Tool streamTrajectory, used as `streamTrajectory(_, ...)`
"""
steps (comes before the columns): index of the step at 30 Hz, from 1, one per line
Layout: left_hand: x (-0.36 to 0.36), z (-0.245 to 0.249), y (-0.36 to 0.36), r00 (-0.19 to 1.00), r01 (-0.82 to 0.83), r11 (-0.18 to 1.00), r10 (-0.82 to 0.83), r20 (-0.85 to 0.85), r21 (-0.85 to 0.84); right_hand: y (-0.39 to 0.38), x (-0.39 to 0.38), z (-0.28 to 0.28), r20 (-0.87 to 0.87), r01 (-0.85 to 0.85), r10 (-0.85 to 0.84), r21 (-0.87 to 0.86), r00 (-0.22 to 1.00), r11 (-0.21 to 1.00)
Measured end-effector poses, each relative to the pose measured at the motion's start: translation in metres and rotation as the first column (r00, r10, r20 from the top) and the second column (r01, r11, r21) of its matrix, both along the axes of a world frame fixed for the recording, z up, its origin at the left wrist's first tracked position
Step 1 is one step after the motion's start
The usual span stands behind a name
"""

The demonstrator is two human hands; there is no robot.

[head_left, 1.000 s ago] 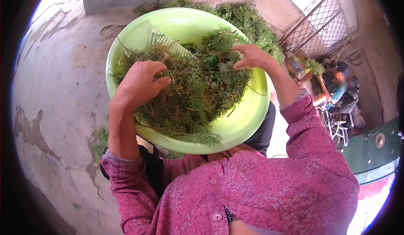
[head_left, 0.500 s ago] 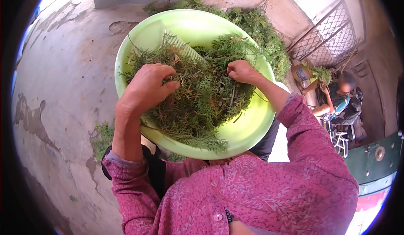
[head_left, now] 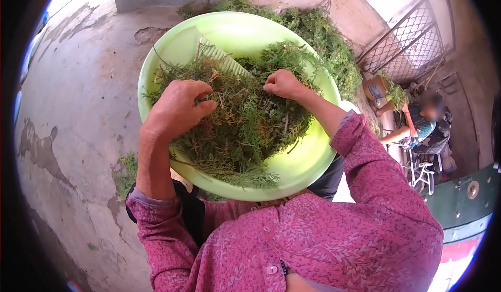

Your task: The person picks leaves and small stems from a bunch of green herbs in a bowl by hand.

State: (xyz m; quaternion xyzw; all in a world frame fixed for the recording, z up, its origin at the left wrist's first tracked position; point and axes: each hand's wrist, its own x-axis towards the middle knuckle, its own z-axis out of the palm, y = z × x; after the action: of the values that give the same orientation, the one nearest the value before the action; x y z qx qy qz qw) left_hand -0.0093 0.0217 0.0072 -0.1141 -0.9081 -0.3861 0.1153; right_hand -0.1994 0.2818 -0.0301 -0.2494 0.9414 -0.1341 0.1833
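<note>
A large light-green plastic basin (head_left: 309,174) rests on my lap, partly filled with scaly evergreen sprigs (head_left: 237,127), green with some brown. My left hand (head_left: 180,106) lies over the left part of the sprigs. Its thumb and forefinger are bent but apart, with nothing visible between them; the other fingers are partly hidden. To the right, my right hand (head_left: 284,84) has its fingers pinched together at the sprigs near the middle of the heap. What it pinches is mostly covered by the fingers. A ridged pale-green panel (head_left: 222,57) stands inside the basin behind the heap.
More evergreen branches (head_left: 326,44) lie on the ground behind the basin. At right, a seated person (head_left: 422,122) handles a leafy sprig (head_left: 396,93) near a cardboard box (head_left: 374,89). A wire-mesh frame (head_left: 402,44) leans on the wall. Concrete floor (head_left: 83,93) spreads left.
My right hand has shifted left across the heap, closer to my left hand. The basin and my left hand have moved slightly left in view.
</note>
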Motion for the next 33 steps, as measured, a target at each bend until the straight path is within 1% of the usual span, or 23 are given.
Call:
streamTrajectory(1, 0.000, 0.000, 0.000, 1.000, 0.001, 1.000, -0.001, 0.008, 0.002, -0.002, 0.001, -0.005, -0.148, -0.102, 0.105, 0.029, 0.983, 0.994)
streamTrajectory(5, 0.002, 0.003, 0.001, 1.000, -0.002, 0.999, 0.001, 0.018, 0.040, -0.006, 0.002, -0.012, -0.148, -0.103, 0.100, -0.012, 0.984, 0.995)
streamTrajectory(7, 0.002, 0.005, 0.001, 0.999, -0.003, 0.999, 0.002, 0.033, 0.038, -0.008, 0.005, -0.011, 0.006, -0.019, 0.019, -0.092, 1.000, 0.996)
streamTrajectory(8, 0.003, 0.005, 0.001, 0.999, -0.004, 0.999, 0.002, 0.048, 0.038, -0.007, 0.006, -0.009, 0.006, -0.016, 0.017, -0.093, 1.000, 0.996)
streamTrajectory(9, 0.003, 0.006, 0.002, 0.999, -0.001, 0.999, -0.001, 0.048, 0.037, -0.007, 0.010, -0.003, 0.166, 0.097, -0.072, -0.148, 0.983, 0.984)
streamTrajectory(10, 0.003, 0.005, 0.002, 0.999, -0.005, 0.999, 0.003, 0.051, 0.043, -0.007, 0.013, 0.001, 0.325, 0.214, -0.146, -0.184, 0.934, 0.959)
streamTrajectory(11, 0.003, 0.005, 0.001, 0.999, -0.010, 0.999, 0.007, 0.054, 0.049, -0.003, 0.011, 0.002, 0.323, 0.215, -0.147, -0.185, 0.935, 0.959)
streamTrajectory(13, 0.003, 0.006, 0.001, 0.998, -0.011, 0.999, 0.008, 0.055, 0.048, 0.009, 0.005, 0.010, 0.651, 0.447, -0.137, -0.337, 0.747, 0.829)
streamTrajectory(14, 0.003, 0.006, 0.001, 0.998, -0.013, 0.999, 0.010, 0.059, 0.047, 0.016, 0.003, 0.016, 0.719, 0.505, -0.136, -0.328, 0.681, 0.798)
streamTrajectory(15, 0.003, 0.005, 0.001, 0.998, -0.011, 0.999, 0.008, 0.058, 0.047, 0.021, 0.006, 0.023, 0.718, 0.506, -0.137, -0.328, 0.682, 0.798)
streamTrajectory(17, 0.003, 0.004, 0.001, 0.999, -0.012, 0.998, 0.010, 0.047, 0.055, 0.028, 0.014, 0.038, 0.797, 0.588, -0.058, -0.392, 0.601, 0.708)
streamTrajectory(18, 0.002, 0.004, 0.001, 0.999, -0.012, 0.998, 0.009, 0.046, 0.057, 0.028, 0.020, 0.043, 0.796, 0.587, -0.060, -0.391, 0.602, 0.709)
streamTrajectory(20, 0.002, 0.004, 0.000, 0.999, -0.013, 0.999, 0.011, 0.051, 0.047, 0.029, 0.029, 0.049, 0.815, 0.616, -0.008, -0.431, 0.579, 0.659)
streamTrajectory(21, 0.002, 0.003, 0.000, 0.999, -0.013, 0.999, 0.011, 0.052, 0.047, 0.029, 0.029, 0.048, 0.815, 0.616, -0.007, -0.432, 0.579, 0.659)
streamTrajectory(23, 0.002, 0.003, 0.000, 0.998, -0.014, 0.998, 0.010, 0.054, 0.064, 0.030, 0.028, 0.045, 0.848, 0.615, 0.115, -0.461, 0.517, 0.640)
streamTrajectory(24, 0.002, 0.004, 0.000, 0.998, -0.014, 0.998, 0.011, 0.056, 0.062, 0.027, 0.027, 0.043, 0.849, 0.615, 0.117, -0.461, 0.516, 0.640)
streamTrajectory(26, 0.003, 0.004, 0.000, 0.999, -0.009, 0.998, 0.006, 0.050, 0.063, 0.016, 0.026, 0.037, 0.758, 0.421, -0.002, -0.360, 0.652, 0.833)
streamTrajectory(27, 0.003, 0.004, 0.000, 0.999, -0.010, 0.998, 0.007, 0.051, 0.063, 0.010, 0.029, 0.032, 0.759, 0.420, -0.001, -0.359, 0.651, 0.833)
streamTrajectory(28, 0.002, 0.004, -0.001, 0.999, -0.007, 0.998, 0.004, 0.053, 0.063, 0.005, 0.033, 0.026, 0.427, 0.124, 0.001, -0.266, 0.904, 0.956)
streamTrajectory(29, 0.002, 0.004, -0.001, 0.999, -0.003, 0.998, 0.000, 0.054, 0.063, 0.003, 0.036, 0.021, 0.035, -0.119, 0.120, -0.039, 0.992, 0.992)
streamTrajectory(30, 0.002, 0.004, -0.001, 0.998, -0.005, 0.998, 0.002, 0.055, 0.063, 0.003, 0.036, 0.013, -0.100, -0.236, 0.233, -0.020, 0.967, 0.971)
streamTrajectory(31, 0.002, 0.005, -0.001, 0.999, -0.001, 0.998, -0.002, 0.051, 0.060, 0.004, 0.034, 0.009, -0.099, -0.240, 0.237, -0.020, 0.966, 0.971)
streamTrajectory(33, 0.002, 0.004, -0.002, 0.999, -0.002, 0.998, -0.001, 0.052, 0.058, 0.004, 0.034, 0.005, -0.080, -0.178, 0.188, 0.123, 0.979, 0.976)
